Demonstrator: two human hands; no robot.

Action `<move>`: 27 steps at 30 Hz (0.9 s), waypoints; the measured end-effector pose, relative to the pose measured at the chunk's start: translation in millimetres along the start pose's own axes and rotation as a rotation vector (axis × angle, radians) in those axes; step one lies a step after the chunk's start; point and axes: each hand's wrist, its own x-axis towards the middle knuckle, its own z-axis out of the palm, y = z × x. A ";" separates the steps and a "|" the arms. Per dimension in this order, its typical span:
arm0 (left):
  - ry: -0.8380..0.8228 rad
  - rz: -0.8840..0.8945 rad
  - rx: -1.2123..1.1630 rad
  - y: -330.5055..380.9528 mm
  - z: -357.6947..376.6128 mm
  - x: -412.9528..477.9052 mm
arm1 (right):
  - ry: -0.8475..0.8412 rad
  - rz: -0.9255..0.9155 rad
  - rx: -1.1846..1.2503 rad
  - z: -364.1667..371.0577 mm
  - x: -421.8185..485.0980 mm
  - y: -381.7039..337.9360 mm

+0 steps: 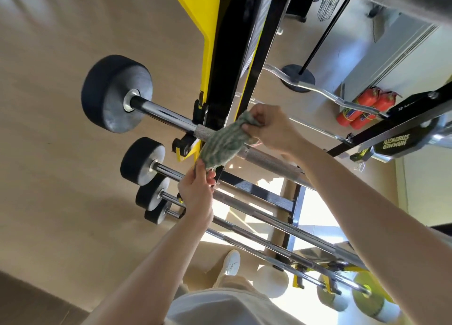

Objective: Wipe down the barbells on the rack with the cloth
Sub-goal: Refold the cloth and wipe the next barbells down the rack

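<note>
Right hand (pixel 269 129) bunches one end of the green striped cloth (pixel 220 144), left hand (pixel 195 195) pinches the other, stretching it across the top barbell (pixel 159 111) beside the rack (pixel 227 55) upright. I'd guess the lower barbells (pixel 143 162) are yet to be wiped.
</note>
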 end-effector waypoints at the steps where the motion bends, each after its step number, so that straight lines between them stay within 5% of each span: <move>1: -0.040 -0.027 0.011 -3.2 -4.6 -0.7 | 0.002 0.023 0.165 2.5 -3.5 -6.1; 5: -0.358 -0.001 0.140 -0.1 -8.3 -10.1 | 0.128 0.070 0.566 -27.3 -10.3 -26.3; 8: -0.385 -0.038 0.152 2.3 -8.9 -6.3 | 0.190 -0.042 0.685 -66.7 -11.7 -35.9; 13: -0.371 -0.090 0.151 -4.3 0.6 10.1 | 0.079 -0.079 0.444 -77.3 -12.4 -36.9; 20: -0.586 0.004 0.241 -5.9 16.8 21.4 | -0.231 0.068 0.182 -29.1 -8.9 -16.3; 27: -0.480 -0.073 0.251 -7.1 -4.6 18.3 | -0.175 -0.023 0.156 -25.4 -6.9 -15.1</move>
